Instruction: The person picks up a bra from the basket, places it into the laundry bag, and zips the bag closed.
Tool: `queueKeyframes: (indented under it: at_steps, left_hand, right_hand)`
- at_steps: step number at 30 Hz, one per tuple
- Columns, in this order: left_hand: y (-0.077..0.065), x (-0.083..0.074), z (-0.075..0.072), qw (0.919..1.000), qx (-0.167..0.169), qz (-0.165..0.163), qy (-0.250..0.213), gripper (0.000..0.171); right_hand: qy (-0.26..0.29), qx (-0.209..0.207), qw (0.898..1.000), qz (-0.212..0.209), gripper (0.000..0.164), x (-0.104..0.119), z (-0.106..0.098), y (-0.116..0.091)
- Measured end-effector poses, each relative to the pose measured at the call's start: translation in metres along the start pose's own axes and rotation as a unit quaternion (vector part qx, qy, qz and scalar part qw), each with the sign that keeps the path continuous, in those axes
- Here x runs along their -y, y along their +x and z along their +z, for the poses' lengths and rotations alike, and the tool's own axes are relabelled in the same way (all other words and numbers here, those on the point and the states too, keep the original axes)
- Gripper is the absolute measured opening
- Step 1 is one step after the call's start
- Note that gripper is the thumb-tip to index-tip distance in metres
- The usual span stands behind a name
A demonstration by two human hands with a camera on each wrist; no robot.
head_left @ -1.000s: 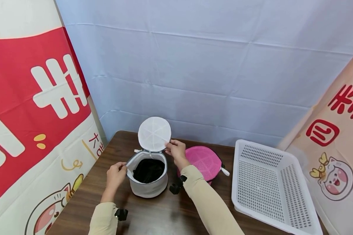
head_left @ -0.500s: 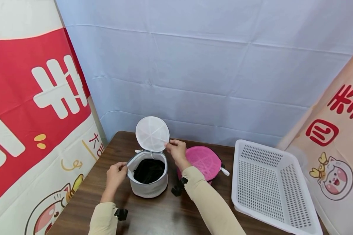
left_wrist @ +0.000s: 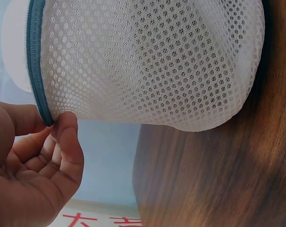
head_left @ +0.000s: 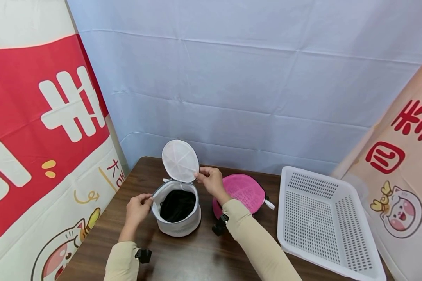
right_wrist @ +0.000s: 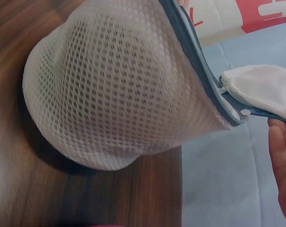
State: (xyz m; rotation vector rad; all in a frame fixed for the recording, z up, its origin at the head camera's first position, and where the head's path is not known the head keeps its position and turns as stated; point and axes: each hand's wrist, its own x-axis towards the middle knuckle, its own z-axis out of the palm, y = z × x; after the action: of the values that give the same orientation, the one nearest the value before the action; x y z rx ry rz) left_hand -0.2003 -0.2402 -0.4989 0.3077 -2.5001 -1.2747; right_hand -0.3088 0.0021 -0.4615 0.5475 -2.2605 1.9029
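Observation:
A white mesh laundry bag (head_left: 179,229) with a grey-blue zipper rim stands on the table, its round lid (head_left: 178,160) raised at the back. Dark cloth (head_left: 177,205) lies inside it. My left hand (head_left: 138,210) pinches the rim at the left; in the left wrist view, thumb and fingers meet on the zipper edge (left_wrist: 35,61). With its fingertips, my right hand (head_left: 212,181) pinches the lid's right edge. From the right wrist view, the mesh side (right_wrist: 119,85) bulges, and the lid (right_wrist: 263,85) joins the rim by a narrow strip.
Right of the white bag sits a pink mesh bag (head_left: 242,191) with a white pull tab (head_left: 269,204), partly behind my right forearm. A white perforated plastic basket (head_left: 285,218) stands farther right. Cloth hangs behind the brown wooden table (head_left: 183,261) and at both sides.
The raised lid has swung a little left and turned, looking narrower now. My right hand has shifted slightly left with it. The left hand keeps its hold on the rim.

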Motion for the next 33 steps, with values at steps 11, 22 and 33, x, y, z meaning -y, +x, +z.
queueKeyframes:
  at_steps: [11,22,33]
  left_hand:
    - [-0.001,0.001,-0.005,0.9974,0.041,-0.034,-0.049,0.022]
    - [0.0,0.005,-0.005,0.9886,0.057,-0.046,-0.131,0.021]
    - [-0.001,0.004,-0.007,0.978,0.079,-0.075,-0.178,0.025]
  right_hand:
    - [0.024,0.09,0.995,-0.044,0.015,0.016,-0.013,-0.005]
    - [-0.036,0.091,0.994,-0.054,0.012,-0.003,-0.013,-0.003]
    - [-0.147,0.044,0.946,-0.284,0.01,-0.005,-0.017,-0.01]
